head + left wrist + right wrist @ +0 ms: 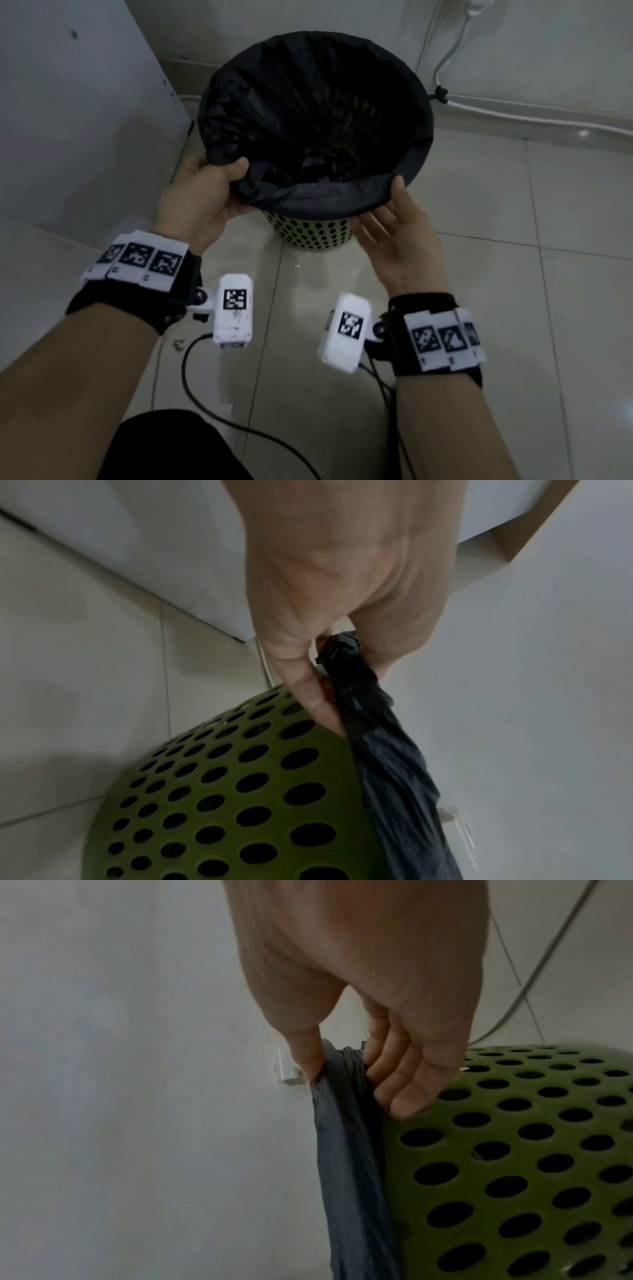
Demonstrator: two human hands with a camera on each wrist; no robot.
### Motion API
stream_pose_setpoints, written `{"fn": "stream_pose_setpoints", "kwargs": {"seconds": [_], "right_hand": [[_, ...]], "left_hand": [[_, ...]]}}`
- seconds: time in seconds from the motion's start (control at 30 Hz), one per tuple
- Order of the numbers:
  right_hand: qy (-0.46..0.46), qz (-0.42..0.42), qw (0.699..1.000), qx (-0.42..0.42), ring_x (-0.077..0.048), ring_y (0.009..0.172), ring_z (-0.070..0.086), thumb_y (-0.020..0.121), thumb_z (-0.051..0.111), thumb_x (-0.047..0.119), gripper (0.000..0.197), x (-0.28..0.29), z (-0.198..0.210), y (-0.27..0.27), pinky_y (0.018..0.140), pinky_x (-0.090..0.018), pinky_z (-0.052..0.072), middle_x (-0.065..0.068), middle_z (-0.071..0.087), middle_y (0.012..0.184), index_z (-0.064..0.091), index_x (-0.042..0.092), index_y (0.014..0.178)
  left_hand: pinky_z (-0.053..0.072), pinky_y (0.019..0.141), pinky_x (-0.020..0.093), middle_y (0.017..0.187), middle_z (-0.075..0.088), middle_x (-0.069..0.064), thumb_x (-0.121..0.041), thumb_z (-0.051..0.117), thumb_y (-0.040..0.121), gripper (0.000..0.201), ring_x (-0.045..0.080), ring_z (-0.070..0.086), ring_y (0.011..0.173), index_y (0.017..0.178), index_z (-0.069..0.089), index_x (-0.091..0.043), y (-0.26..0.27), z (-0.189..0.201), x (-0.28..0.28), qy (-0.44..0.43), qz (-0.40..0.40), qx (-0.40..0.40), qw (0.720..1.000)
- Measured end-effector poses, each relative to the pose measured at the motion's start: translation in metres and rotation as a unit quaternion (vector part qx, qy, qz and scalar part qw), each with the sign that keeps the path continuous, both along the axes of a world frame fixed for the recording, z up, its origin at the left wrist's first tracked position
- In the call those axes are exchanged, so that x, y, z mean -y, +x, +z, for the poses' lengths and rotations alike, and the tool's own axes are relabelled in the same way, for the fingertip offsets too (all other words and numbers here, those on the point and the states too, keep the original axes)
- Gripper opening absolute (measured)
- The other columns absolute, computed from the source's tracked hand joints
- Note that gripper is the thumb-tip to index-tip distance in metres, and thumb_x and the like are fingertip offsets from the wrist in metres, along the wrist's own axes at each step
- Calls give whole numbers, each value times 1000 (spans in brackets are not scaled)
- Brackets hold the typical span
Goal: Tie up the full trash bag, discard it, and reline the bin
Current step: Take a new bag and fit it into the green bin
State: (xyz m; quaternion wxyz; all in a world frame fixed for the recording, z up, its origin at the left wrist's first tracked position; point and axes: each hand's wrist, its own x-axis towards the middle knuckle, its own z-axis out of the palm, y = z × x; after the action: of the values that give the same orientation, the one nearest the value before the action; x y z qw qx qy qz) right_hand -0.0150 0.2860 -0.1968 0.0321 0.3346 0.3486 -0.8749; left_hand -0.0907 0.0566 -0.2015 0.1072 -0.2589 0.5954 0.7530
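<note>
Both hands are at the near rim, palms up. Left hand (202, 192) has its grip closed on a bunched fold of the bag (308, 113), thumb on top and fingers curled under; the wrist view shows the plastic gathered into a rope between them. Right hand (394, 226) pinches the bag's turned-over hem, thumb (304, 1053) outside, fingers (404, 1085) tucked between hem and bin (308, 233). My read: a hold on each side so the hem can be worked over the rim evenly without the bag slipping inside. The bag sits in the bin, mouth spread wide and folded over the rim; its inside is too dark to tell full from empty, so I cannot tell whether this is lifting out or relining. The bin stands on the floor (513, 274) in a corner. Beyond it, a knot (440, 94) sticks out at the far rim, probably taking up slack. A cable (445, 54) runs down the wall (342, 17) behind.
</note>
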Motion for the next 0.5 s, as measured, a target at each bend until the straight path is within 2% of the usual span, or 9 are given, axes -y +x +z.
{"fn": "stream_pose_setpoints", "kwargs": {"seconds": [0.1, 0.2, 0.27, 0.33, 0.43, 0.5], "right_hand": [[-43, -17, 999, -7, -24, 86, 73, 93, 67, 18, 32, -2, 5, -9, 83, -38, 60, -9, 76, 89, 63, 5, 121], [-68, -8, 998, -16, -22, 84, 75, 97, 59, 13, 23, 10, 6, -11, 78, -34, 60, -9, 77, 89, 63, 4, 118], [-75, 5, 997, -18, -22, 86, 73, 98, 58, 13, 19, 19, 4, -8, 81, -35, 59, -8, 76, 88, 63, 4, 114], [-84, 16, 996, -23, -25, 92, 72, 97, 59, 16, 19, 23, 3, -6, 86, -40, 59, -10, 75, 93, 64, 4, 112], [-26, 11, 999, -21, -26, 87, 71, 93, 68, 24, 23, 15, 1, -8, 81, -41, 60, -13, 74, 93, 68, 5, 105], [14, 12, 1000, -22, -24, 76, 68, 92, 69, 19, 19, 11, 1, -11, 75, -37, 60, -12, 71, 87, 67, 4, 102]], "left_hand": [[61, 71, 42, 122, 70, 9, -22, 66, 93, 48, 27, 73, 101, 136, 50, -9, -7, 8, -2, -14, 1, -24, 1000], [62, 70, 42, 115, 72, 3, -28, 63, 95, 40, 23, 74, 94, 132, 55, -14, -3, 11, -7, -25, -18, -35, 999], [62, 70, 42, 116, 72, 4, -23, 64, 95, 40, 23, 74, 93, 133, 54, -15, 1, 8, -8, -39, -36, -35, 998], [62, 71, 43, 119, 70, 7, -14, 63, 95, 41, 25, 73, 96, 134, 53, -13, 1, 6, -4, -42, -21, -25, 999], [61, 70, 39, 125, 66, 10, -5, 62, 93, 46, 26, 70, 104, 137, 51, -11, -8, 7, 1, -37, 9, -23, 999], [61, 69, 36, 125, 67, 8, -7, 60, 95, 45, 25, 70, 105, 138, 50, -12, -10, 11, 2, -28, 19, -31, 999]]}}
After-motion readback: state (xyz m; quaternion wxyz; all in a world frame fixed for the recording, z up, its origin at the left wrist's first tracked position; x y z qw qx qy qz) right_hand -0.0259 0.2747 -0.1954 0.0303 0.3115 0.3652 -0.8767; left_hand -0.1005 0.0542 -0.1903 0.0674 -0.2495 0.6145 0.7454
